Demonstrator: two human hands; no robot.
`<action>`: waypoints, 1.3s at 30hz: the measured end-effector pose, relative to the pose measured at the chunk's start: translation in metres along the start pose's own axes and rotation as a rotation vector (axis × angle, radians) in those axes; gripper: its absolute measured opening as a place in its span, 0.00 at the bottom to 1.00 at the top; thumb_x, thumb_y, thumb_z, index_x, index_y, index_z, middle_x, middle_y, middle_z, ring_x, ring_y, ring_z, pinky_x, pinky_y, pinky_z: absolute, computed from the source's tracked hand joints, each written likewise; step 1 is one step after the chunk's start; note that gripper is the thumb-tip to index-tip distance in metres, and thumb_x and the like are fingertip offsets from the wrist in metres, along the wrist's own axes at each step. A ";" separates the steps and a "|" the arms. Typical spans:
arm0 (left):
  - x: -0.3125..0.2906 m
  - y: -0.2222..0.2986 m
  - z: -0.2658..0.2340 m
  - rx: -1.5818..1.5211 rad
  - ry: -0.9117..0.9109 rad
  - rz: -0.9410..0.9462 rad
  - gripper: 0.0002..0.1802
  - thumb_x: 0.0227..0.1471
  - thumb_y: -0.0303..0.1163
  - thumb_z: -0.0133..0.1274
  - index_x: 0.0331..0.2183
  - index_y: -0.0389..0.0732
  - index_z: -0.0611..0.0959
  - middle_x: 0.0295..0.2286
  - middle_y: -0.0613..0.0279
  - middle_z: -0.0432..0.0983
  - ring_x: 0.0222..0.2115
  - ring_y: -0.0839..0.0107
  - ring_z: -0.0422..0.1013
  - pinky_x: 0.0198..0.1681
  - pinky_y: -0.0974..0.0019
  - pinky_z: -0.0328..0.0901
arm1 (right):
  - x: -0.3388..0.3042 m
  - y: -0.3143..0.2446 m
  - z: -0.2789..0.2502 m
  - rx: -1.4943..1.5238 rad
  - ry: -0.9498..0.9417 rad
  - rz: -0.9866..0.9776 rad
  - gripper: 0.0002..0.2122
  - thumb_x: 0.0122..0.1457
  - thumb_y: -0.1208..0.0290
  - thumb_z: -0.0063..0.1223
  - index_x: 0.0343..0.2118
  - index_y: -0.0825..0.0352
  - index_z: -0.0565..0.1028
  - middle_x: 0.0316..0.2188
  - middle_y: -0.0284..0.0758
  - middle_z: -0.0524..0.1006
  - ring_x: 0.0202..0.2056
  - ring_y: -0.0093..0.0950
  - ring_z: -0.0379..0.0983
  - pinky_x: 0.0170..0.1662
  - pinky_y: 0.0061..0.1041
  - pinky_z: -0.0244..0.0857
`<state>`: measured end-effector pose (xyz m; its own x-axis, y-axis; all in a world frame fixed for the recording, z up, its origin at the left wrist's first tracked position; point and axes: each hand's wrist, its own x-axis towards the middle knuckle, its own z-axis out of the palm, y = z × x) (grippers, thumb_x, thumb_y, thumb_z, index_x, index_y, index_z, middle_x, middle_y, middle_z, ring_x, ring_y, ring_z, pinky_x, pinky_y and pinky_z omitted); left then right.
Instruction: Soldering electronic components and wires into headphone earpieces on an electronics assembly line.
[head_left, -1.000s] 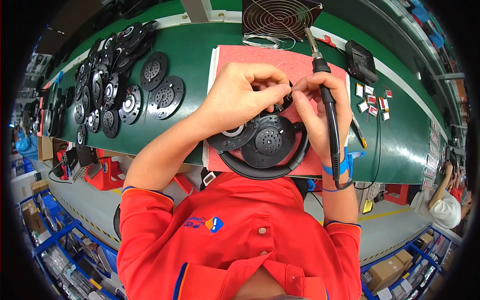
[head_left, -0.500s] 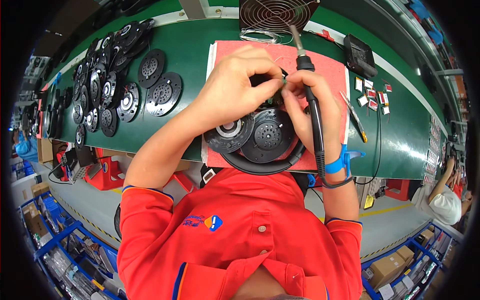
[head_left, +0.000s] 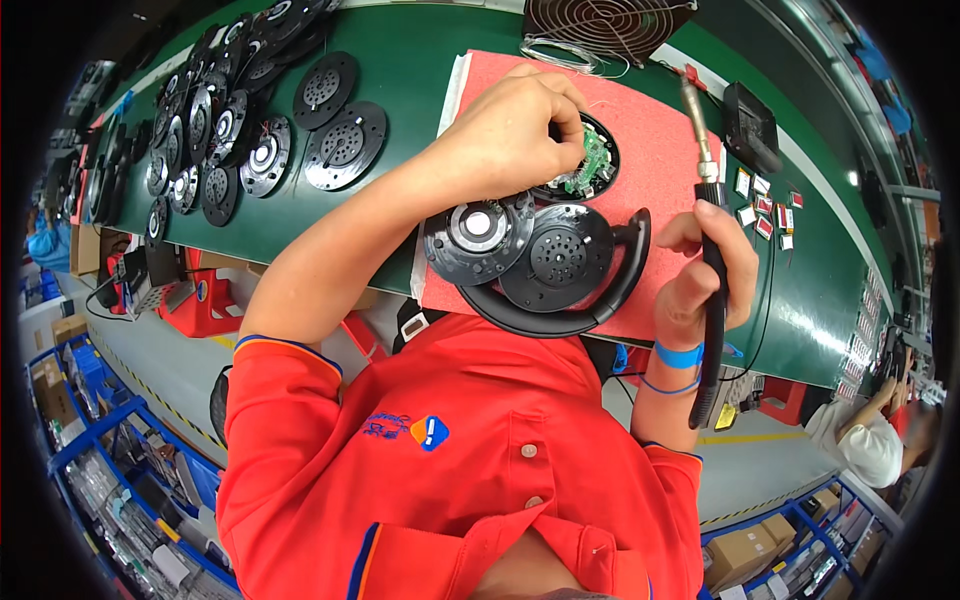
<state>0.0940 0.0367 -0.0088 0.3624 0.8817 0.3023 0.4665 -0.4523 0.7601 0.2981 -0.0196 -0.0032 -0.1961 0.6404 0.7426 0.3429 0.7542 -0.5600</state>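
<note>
My left hand (head_left: pixel 520 135) is closed at the left rim of a round black ear cup (head_left: pixel 615 140), its fingertips partly hidden. A green circuit board (head_left: pixel 592 165) lies exposed inside that cup. My right hand (head_left: pixel 705 265) holds a soldering iron (head_left: pixel 711 340) upright, tip pointing away from me, right of the cup and apart from it. Nearer to me, two black speaker discs, one with a silver centre (head_left: pixel 479 226) and one with a perforated centre (head_left: pixel 557 257), rest by the curved black headband (head_left: pixel 636 270).
A pink mat (head_left: pixel 660 130) lies under the work. Many black speaker discs (head_left: pixel 345 147) are piled on the green bench at left. A fan with a wire grille (head_left: pixel 600 22), a black tray (head_left: pixel 750 125) and several small battery cells (head_left: pixel 764 228) stand toward the far right.
My right hand has drawn away from the ear cup to the right with the soldering iron. The circuit board has come into sight. The whole view has shifted slightly.
</note>
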 end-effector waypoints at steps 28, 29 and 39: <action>-0.003 0.001 -0.003 0.075 -0.037 -0.021 0.05 0.38 0.26 0.56 0.21 0.35 0.81 0.37 0.58 0.75 0.40 0.63 0.68 0.47 0.64 0.60 | 0.002 -0.004 0.001 -0.001 -0.029 0.014 0.04 0.52 0.75 0.52 0.23 0.68 0.76 0.14 0.32 0.71 0.14 0.25 0.62 0.19 0.23 0.54; -0.002 0.000 -0.003 0.075 -0.037 -0.022 0.05 0.38 0.26 0.56 0.21 0.35 0.81 0.36 0.58 0.75 0.40 0.63 0.68 0.47 0.64 0.60 | 0.002 -0.004 0.000 -0.001 -0.028 0.013 0.04 0.52 0.75 0.52 0.23 0.68 0.76 0.14 0.32 0.71 0.14 0.25 0.62 0.19 0.23 0.54; -0.002 0.000 -0.001 0.072 0.001 0.007 0.07 0.35 0.27 0.54 0.21 0.34 0.82 0.35 0.55 0.76 0.39 0.57 0.67 0.43 0.61 0.64 | 0.001 -0.006 0.001 -0.001 -0.054 0.052 0.09 0.55 0.72 0.49 0.23 0.70 0.75 0.15 0.34 0.71 0.15 0.24 0.61 0.20 0.23 0.52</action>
<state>0.0924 0.0354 -0.0092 0.3654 0.8783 0.3083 0.5205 -0.4673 0.7146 0.2946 -0.0228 0.0004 -0.2273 0.6855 0.6917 0.3551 0.7197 -0.5966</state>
